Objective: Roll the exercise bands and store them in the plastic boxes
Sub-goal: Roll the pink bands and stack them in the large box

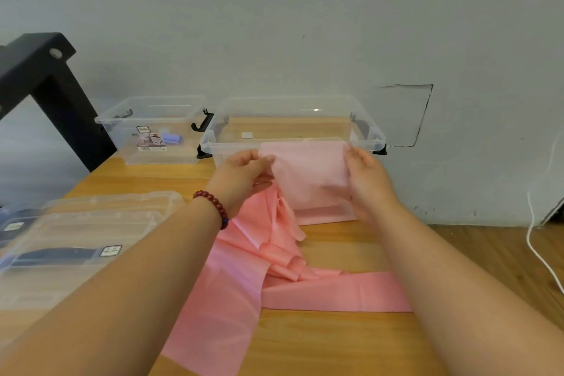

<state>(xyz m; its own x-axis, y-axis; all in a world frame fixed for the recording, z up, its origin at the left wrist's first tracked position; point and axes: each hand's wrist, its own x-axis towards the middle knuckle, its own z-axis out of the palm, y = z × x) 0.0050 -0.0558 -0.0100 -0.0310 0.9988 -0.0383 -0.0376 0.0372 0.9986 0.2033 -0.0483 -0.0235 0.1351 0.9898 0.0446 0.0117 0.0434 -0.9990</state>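
Observation:
A long pink exercise band [308, 172] lies crumpled across the wooden table, one end lifted flat in front of me. My left hand [244, 172] pinches that end's left edge, and my right hand [367, 175] grips its right edge. Just behind the held end stands a clear plastic box [363, 143], open and empty. A second clear box [152, 122] at the back left holds a small rolled purple band [172, 138]. The rest of the pink band trails towards me and off to the right.
Two clear lids [79, 235] lie stacked on the left of the wooden table [335, 342]. A black metal frame [45, 82] rises at the far left. A white cable [538, 256] runs along the floor at right. A grey wall stands close behind the boxes.

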